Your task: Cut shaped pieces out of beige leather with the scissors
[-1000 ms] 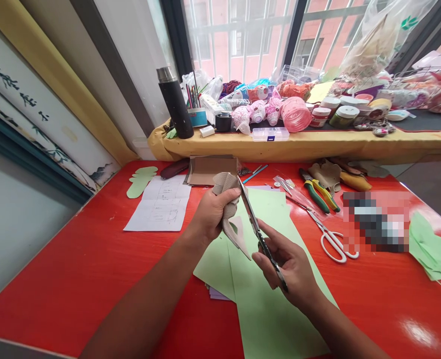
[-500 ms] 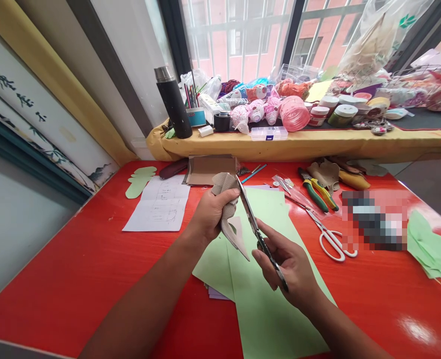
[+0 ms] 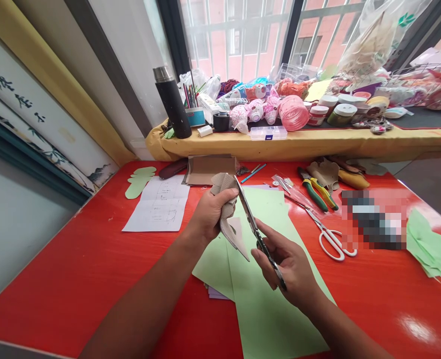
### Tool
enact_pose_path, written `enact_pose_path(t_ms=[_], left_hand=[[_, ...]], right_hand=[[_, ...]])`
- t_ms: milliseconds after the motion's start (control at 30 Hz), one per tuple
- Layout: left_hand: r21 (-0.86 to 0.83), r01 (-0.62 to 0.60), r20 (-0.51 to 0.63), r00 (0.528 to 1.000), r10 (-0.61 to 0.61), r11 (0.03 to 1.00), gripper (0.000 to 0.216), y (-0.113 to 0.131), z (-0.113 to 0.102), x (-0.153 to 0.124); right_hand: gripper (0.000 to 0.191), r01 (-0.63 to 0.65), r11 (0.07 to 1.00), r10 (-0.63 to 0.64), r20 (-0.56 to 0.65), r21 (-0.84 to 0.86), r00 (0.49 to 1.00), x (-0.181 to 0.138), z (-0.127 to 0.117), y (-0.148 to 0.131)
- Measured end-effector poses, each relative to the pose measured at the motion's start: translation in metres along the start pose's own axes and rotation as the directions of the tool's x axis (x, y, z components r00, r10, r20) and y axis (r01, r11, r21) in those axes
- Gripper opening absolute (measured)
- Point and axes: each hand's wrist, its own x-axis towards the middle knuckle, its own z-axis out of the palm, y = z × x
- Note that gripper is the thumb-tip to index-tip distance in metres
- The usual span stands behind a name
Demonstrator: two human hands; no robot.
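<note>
**Beige fabric piece**: a textured, bunched scrap held in the air above the green paper sheets, over the middle of the red table and nearer its far edge than its near one. Its upper part is crumpled in the fist and a pointed flap hangs down below.

**Change over the last second:** next to none. The piece, both hands and the blades keep the same relation. The small shift against the table looks like movement of the head camera. Judgement: the cut is mid-stroke and has advanced little; the flap is still attached.

**Left hand**: closed firmly around the fabric piece, thumb on top and knuckles towards the left edge. The forearm comes in from the near-left corner with the wrist straight.

**Right hand**: fingers wrapped around the handles of the dark scissors, palm turned up and inward, forearm coming from the near-right corner. The blades point away towards the far edge and lie against the right side of the fabric. They read as one thin dark line, so they are closed or nearly so.

**Nearby, not touched:**
- White-handled scissors and green-handled pliers, towards the right edge.
- Printed white sheet, to the left.
- Cardboard, at the far edge.
</note>
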Motion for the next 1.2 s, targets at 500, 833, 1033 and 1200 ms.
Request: enact_pose_path(t_ms=[500,833,1033,1200], left_hand=[[-0.047,0.022,-0.005,1.000,-0.023,0.999,0.035,-0.0019,0.0054,-0.0035],[-0.057,0.021,0.015,1.000,-0.020,0.998,0.035,-0.0018,0.0037,-0.0031],[-0.027,0.034,0.006,0.999,-0.034,0.999,0.037,-0.0017,0.0005,-0.0010],[-0.013,0.033,0.028,0.999,-0.033,0.999,0.037,-0.0015,-0.0019,0.0009]], right_hand=[[0.069,-0.001,1.000,0.001,0.008,0.009,1.000,0.0019,-0.0035,-0.0022],[0.068,-0.008,1.000,0.008,-0.024,-0.001,1.000,-0.0002,-0.0021,-0.0017],[0.068,-0.018,1.000,0.017,-0.020,-0.012,1.000,0.0004,-0.0032,-0.0014],[0.066,-0.019,1.000,0.019,-0.022,0.001,1.000,0.0000,-0.0026,-0.0018]])
